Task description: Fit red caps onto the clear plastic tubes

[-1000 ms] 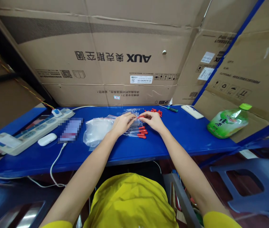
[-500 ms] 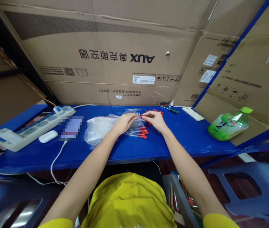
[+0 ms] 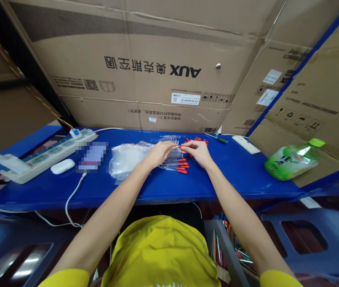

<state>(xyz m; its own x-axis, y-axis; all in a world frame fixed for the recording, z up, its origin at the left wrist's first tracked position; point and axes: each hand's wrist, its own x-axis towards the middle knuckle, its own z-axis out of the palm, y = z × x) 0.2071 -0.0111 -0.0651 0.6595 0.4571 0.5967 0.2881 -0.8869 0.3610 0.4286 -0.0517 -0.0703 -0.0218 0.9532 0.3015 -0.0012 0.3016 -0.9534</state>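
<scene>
My left hand (image 3: 159,154) is closed in a pinch around a thin clear dropper tube, mostly hidden by the fingers. Facing it, my right hand (image 3: 199,153) pinches a small red rubber bulb (image 3: 180,146) at the tube's end. Whether the bulb is fully seated on the tube I cannot tell. Below and between the hands lie several droppers with red bulbs (image 3: 182,171), their clear stems pointing left. More clear tubes (image 3: 169,138) lie behind my left hand. Loose red bulbs (image 3: 198,139) are scattered behind my right hand. Clear plastic bags (image 3: 127,160) lie left of my left hand.
On the blue table (image 3: 232,179) are a power strip (image 3: 52,153), a white case (image 3: 63,166), a blurred phone (image 3: 92,157), a screwdriver (image 3: 221,139), a white slab-like device (image 3: 245,144) and a green tea bottle (image 3: 292,160). A cardboard sheet (image 3: 145,44) stands behind.
The view has shifted slightly. Both hands stay together at the same spot, fingers still pinching the tube and the red bulb.
</scene>
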